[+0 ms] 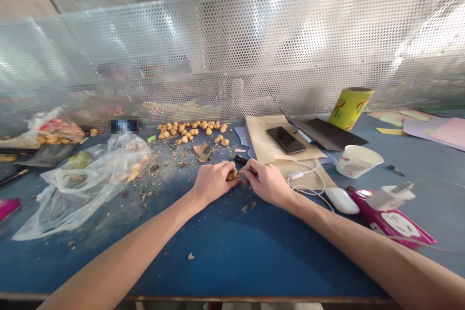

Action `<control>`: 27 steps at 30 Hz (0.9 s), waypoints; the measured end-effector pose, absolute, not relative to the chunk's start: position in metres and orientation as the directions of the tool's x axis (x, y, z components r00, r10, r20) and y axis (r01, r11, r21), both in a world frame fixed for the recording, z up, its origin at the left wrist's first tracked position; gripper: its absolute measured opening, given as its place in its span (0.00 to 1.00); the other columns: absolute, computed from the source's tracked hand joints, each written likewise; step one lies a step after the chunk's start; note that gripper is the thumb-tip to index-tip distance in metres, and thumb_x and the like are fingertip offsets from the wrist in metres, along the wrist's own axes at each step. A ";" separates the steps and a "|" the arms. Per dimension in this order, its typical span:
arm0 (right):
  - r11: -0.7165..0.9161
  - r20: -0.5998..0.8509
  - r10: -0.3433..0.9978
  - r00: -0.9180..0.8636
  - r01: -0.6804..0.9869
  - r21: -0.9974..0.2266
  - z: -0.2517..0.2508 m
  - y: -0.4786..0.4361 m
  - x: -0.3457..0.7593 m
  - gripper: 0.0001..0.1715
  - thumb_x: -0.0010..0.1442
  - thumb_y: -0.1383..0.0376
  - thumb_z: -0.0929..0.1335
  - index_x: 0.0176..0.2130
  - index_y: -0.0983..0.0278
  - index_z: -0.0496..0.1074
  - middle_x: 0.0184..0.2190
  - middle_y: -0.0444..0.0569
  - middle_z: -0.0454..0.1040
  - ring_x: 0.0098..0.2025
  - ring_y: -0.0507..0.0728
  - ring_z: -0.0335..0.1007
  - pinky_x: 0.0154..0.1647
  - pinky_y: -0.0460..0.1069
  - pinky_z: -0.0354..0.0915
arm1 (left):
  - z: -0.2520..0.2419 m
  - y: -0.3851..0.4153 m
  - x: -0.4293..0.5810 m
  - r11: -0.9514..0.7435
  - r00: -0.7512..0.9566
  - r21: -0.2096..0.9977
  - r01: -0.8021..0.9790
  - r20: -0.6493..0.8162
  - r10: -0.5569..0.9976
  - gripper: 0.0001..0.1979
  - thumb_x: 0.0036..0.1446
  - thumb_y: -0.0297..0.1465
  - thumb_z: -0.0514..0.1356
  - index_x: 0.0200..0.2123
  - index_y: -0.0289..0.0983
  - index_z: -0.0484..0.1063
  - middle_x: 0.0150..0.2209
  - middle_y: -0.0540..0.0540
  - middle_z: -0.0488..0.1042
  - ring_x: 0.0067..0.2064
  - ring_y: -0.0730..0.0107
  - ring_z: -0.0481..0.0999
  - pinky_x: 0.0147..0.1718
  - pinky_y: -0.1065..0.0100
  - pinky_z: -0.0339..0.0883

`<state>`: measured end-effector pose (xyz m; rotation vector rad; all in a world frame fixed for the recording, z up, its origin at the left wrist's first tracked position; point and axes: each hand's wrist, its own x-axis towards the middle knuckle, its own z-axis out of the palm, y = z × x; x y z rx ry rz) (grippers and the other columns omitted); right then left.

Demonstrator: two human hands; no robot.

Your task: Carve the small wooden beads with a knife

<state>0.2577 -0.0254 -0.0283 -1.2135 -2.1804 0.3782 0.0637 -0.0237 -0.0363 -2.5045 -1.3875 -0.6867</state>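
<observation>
Near the middle of the blue table, my left hand (214, 181) is closed around a small round tan ball (232, 175), which looks like a nut or a bead. My right hand (267, 181) is right beside it, thumb and fingers pinched together at the ball's side. What the right fingers hold, if anything, is too small and blurred to make out. A short black object (240, 160) shows just beyond the right fingertips; whether they touch it, I cannot tell. Similar tan balls (189, 131) lie loose in a cluster farther back.
Crumbs and shell bits (145, 193) litter the left side beside a clear plastic bag (87, 198). To the right are a phone (286, 139) on brown paper (259, 131), a white cable (308, 189), a paper cup (359, 161), a white case (342, 200) and a magenta power strip (399, 225).
</observation>
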 end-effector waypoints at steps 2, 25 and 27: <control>0.536 0.356 0.844 -0.402 0.667 -0.517 -0.029 -0.025 0.258 0.08 0.65 0.64 0.63 0.33 0.60 0.68 0.24 0.39 0.76 0.26 0.52 0.72 0.31 0.45 0.60 | -0.037 -0.024 0.064 -0.539 0.452 0.046 0.841 0.488 0.747 0.15 0.55 0.45 0.64 0.34 0.40 0.68 0.31 0.52 0.77 0.30 0.67 0.77 0.22 0.69 0.54; 0.524 0.313 0.851 -0.421 0.664 -0.533 -0.027 -0.026 0.258 0.09 0.65 0.64 0.64 0.33 0.60 0.71 0.26 0.42 0.78 0.28 0.53 0.74 0.32 0.46 0.64 | -0.037 -0.024 0.064 -0.529 0.445 0.066 0.846 0.459 0.769 0.12 0.56 0.42 0.63 0.34 0.40 0.69 0.32 0.51 0.76 0.31 0.67 0.76 0.23 0.70 0.57; 0.553 0.329 0.833 -0.444 0.662 -0.506 -0.026 -0.024 0.262 0.09 0.65 0.64 0.64 0.33 0.61 0.72 0.28 0.43 0.78 0.30 0.53 0.74 0.33 0.46 0.64 | -0.037 -0.024 0.065 -0.530 0.442 0.074 0.845 0.462 0.769 0.12 0.56 0.42 0.63 0.34 0.40 0.69 0.32 0.51 0.76 0.30 0.67 0.76 0.23 0.70 0.56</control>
